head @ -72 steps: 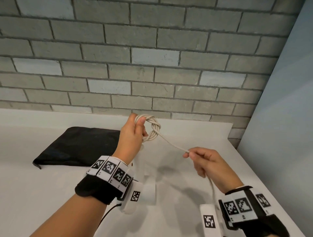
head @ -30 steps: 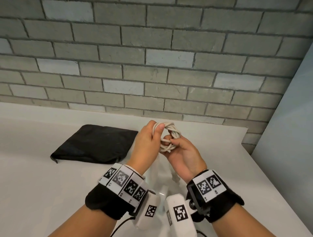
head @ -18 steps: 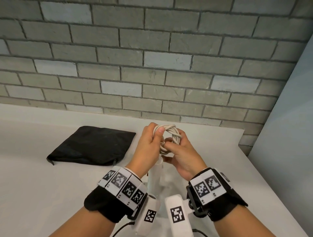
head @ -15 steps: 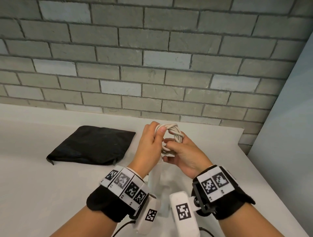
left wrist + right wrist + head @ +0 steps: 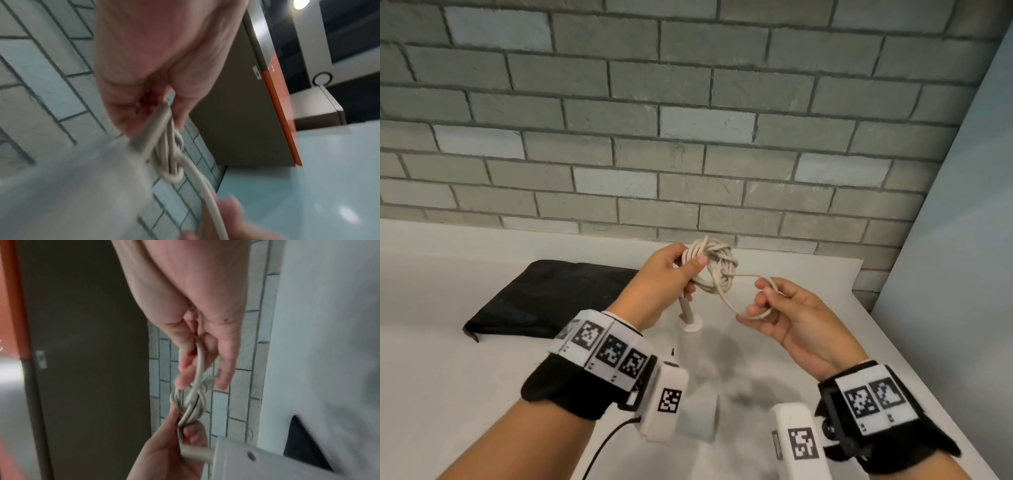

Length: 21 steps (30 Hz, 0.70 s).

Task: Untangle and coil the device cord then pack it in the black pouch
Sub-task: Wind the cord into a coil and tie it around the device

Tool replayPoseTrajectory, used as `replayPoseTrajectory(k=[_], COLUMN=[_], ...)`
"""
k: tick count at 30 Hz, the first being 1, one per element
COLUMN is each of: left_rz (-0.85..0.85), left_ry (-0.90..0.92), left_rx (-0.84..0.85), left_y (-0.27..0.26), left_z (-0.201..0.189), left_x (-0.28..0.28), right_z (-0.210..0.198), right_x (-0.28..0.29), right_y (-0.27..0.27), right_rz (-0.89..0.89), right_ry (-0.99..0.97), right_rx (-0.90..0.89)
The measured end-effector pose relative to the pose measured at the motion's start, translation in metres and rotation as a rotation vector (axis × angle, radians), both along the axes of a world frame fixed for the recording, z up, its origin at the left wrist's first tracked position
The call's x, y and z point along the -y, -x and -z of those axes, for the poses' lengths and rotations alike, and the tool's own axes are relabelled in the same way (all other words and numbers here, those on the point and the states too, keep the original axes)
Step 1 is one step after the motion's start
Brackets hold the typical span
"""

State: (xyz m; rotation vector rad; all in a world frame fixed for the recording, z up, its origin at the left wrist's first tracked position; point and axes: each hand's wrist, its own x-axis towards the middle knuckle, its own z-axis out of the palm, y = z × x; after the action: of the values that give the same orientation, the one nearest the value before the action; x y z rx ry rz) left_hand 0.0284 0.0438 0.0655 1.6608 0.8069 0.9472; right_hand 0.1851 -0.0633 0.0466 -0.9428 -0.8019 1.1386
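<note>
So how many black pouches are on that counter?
1. The black pouch lies flat on the white counter, to the left of the left hand; a corner shows in the right wrist view.

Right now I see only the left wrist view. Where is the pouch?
Observer: The pouch lies flat on the table, to the left of the left hand. No hand touches it.
Operator: What does the right hand do?
Observer: The right hand pinches a loose loop of the cord. The left hand grips the wound part.
</note>
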Motion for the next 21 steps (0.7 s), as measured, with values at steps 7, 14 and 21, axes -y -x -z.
replayPoseTrajectory(k=[7,14,21], left_rz=[-0.006,-0.075,-0.103], left_ry=[0.123,0.051,0.068], left_rx=[0.167,0.246,0.303], left_y=[0.0,0.0,0.008], left_z=[-0.009,-0.008,-0.003], left_x=[-0.005,0.004,0.004], right_z=[-0.012,-0.017,0.008], right_x=[0.006,0.014,0.013], right_y=[0.005,0.002,0.01], right_rz=[-0.115,-0.392,-0.135], right_ry=[-0.157,-0.261,-0.09], right_rx=[0.156,-0.057,0.564])
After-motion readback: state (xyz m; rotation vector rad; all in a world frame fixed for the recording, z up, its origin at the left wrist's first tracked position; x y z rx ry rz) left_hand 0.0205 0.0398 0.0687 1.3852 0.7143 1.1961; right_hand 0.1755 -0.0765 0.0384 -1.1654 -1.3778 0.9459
